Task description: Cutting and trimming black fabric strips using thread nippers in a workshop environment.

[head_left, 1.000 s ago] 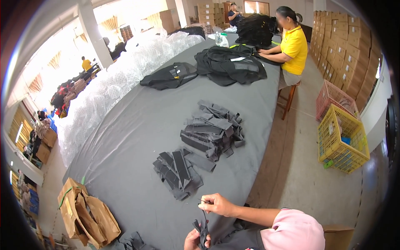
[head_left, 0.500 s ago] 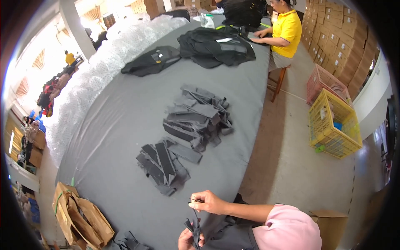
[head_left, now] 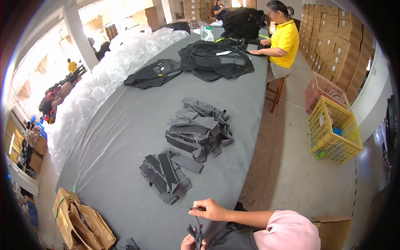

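Note:
At the near edge of the grey-covered table (head_left: 125, 137), my left hand (head_left: 188, 243) is closed on a bunched dark fabric strip (head_left: 198, 237). Just above it, my right hand (head_left: 212, 209) is closed in a pinch around a small dark thing with a thin tip poking out to the left; its kind is too small to make out. A narrow dark length runs between the two hands. Beyond them lies a small pile of black and grey fabric strips (head_left: 168, 168), and past that a larger heap of similar strips (head_left: 200, 127).
A brown paper bag (head_left: 89, 221) stands at the near left corner, with dark scraps (head_left: 128, 245) beside it. Black garments (head_left: 216, 60) lie farther up. At the right edge a person in yellow (head_left: 286, 43) works. Yellow (head_left: 335, 129) and pink crates (head_left: 323, 91) stand on the floor.
The whole scene sits slightly lower in the picture as the view tilts up. Both hands keep their hold, close together, with little visible movement.

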The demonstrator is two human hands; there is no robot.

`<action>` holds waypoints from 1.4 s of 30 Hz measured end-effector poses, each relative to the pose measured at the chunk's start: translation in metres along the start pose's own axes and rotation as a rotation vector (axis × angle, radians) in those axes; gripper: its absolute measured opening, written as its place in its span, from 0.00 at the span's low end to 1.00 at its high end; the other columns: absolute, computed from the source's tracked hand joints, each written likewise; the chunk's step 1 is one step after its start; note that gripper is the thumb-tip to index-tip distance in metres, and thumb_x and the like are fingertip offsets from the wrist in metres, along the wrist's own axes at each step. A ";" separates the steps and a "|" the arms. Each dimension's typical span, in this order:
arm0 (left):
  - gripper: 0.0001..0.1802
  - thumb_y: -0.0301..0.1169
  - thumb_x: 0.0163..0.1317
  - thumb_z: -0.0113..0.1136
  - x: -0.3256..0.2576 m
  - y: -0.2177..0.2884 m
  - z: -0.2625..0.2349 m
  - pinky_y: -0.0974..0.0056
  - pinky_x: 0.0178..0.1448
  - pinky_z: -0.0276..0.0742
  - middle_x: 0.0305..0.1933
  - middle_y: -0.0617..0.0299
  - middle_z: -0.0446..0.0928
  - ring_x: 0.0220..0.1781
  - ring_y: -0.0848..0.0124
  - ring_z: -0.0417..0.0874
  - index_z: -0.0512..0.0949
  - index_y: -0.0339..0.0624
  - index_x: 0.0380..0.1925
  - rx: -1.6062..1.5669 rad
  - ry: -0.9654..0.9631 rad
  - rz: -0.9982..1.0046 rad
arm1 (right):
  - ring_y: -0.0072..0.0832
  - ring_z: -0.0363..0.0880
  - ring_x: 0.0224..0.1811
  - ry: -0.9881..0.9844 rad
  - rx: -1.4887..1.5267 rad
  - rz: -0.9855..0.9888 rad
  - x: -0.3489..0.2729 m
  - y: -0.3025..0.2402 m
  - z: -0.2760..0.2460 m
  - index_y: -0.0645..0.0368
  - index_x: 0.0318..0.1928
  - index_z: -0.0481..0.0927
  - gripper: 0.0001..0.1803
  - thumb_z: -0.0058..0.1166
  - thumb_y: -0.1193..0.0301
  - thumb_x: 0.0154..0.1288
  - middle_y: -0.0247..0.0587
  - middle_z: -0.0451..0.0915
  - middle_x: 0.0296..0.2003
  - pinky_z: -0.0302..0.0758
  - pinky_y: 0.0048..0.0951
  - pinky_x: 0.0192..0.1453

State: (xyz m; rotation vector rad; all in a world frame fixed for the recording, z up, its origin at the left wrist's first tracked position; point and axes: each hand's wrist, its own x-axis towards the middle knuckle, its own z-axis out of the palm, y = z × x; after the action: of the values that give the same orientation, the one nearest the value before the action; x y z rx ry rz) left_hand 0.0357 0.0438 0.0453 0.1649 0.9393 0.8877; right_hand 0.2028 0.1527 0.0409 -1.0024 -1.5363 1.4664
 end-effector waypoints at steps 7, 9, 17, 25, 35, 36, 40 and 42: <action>0.10 0.36 0.59 0.54 0.000 0.001 -0.001 0.72 0.22 0.71 0.23 0.60 0.77 0.18 0.72 0.74 0.73 0.41 0.32 -0.020 -0.018 -0.005 | 0.14 0.56 0.22 0.018 -0.037 0.005 0.002 0.001 0.001 0.62 0.22 0.69 0.19 0.59 0.62 0.61 0.26 0.62 0.16 0.56 0.22 0.25; 0.10 0.36 0.59 0.54 0.000 -0.001 -0.004 0.73 0.22 0.71 0.23 0.60 0.77 0.18 0.73 0.74 0.73 0.41 0.32 0.005 -0.040 -0.007 | 0.14 0.56 0.22 -0.005 -0.006 0.025 0.002 -0.001 0.001 0.62 0.22 0.70 0.18 0.58 0.63 0.61 0.26 0.62 0.16 0.56 0.22 0.26; 0.10 0.36 0.60 0.53 0.001 -0.002 0.000 0.73 0.22 0.69 0.23 0.60 0.77 0.18 0.74 0.73 0.73 0.41 0.33 0.025 -0.030 0.052 | 0.12 0.61 0.22 -0.076 0.207 0.114 0.004 0.006 -0.001 0.59 0.22 0.71 0.16 0.57 0.63 0.62 0.23 0.65 0.18 0.59 0.19 0.26; 0.10 0.35 0.60 0.52 0.002 -0.005 -0.011 0.72 0.22 0.70 0.24 0.59 0.77 0.18 0.73 0.74 0.73 0.39 0.32 -0.006 -0.081 0.030 | 0.13 0.63 0.23 -0.059 0.273 0.131 0.001 0.009 0.002 0.58 0.23 0.72 0.18 0.57 0.58 0.62 0.23 0.67 0.19 0.62 0.18 0.28; 0.11 0.37 0.59 0.54 0.003 -0.004 -0.012 0.70 0.24 0.71 0.26 0.58 0.77 0.20 0.71 0.75 0.73 0.40 0.31 0.009 -0.073 0.037 | 0.12 0.62 0.23 -0.006 0.353 0.133 0.002 0.014 0.001 0.57 0.23 0.70 0.19 0.56 0.58 0.63 0.24 0.67 0.19 0.62 0.18 0.28; 0.11 0.37 0.59 0.54 0.001 -0.004 -0.011 0.70 0.24 0.71 0.26 0.58 0.77 0.20 0.71 0.75 0.73 0.40 0.31 0.012 -0.086 0.036 | 0.12 0.62 0.23 0.013 0.377 0.121 0.000 0.011 0.004 0.57 0.23 0.70 0.18 0.56 0.59 0.64 0.24 0.67 0.20 0.62 0.18 0.28; 0.12 0.38 0.59 0.55 0.004 -0.005 -0.018 0.69 0.25 0.71 0.25 0.58 0.77 0.20 0.72 0.75 0.74 0.40 0.29 0.059 -0.130 0.035 | 0.12 0.62 0.25 0.037 0.465 0.029 -0.002 0.007 0.007 0.56 0.27 0.70 0.14 0.53 0.63 0.66 0.23 0.68 0.24 0.63 0.17 0.30; 0.12 0.38 0.58 0.56 0.008 -0.008 -0.022 0.69 0.25 0.71 0.26 0.57 0.78 0.19 0.71 0.75 0.74 0.39 0.29 0.001 -0.118 0.032 | 0.12 0.63 0.26 0.000 0.436 0.001 -0.001 0.005 0.003 0.58 0.33 0.74 0.11 0.51 0.63 0.67 0.23 0.68 0.25 0.63 0.17 0.31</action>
State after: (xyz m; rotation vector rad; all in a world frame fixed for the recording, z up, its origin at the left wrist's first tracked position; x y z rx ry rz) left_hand 0.0253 0.0390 0.0234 0.2318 0.8292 0.8970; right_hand 0.2004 0.1501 0.0357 -0.7403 -1.1420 1.7042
